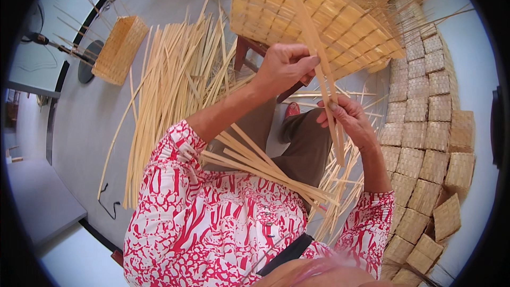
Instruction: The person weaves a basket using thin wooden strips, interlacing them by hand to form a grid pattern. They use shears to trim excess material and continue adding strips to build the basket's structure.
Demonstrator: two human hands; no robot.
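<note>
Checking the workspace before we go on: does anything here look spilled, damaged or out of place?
Nothing looks damaged. Both hands, left hand and right hand, hold bamboo strips; loose strips fan across the floor.

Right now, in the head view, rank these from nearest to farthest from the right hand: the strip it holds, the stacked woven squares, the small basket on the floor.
1. Bamboo strip, in the right hand itself.
2. Stacked woven squares, just to its right.
3. Small basket, far left on the floor.

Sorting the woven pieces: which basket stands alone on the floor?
The small rectangular woven basket at upper left, beside the loose strips; the others are stacked at right.
</note>
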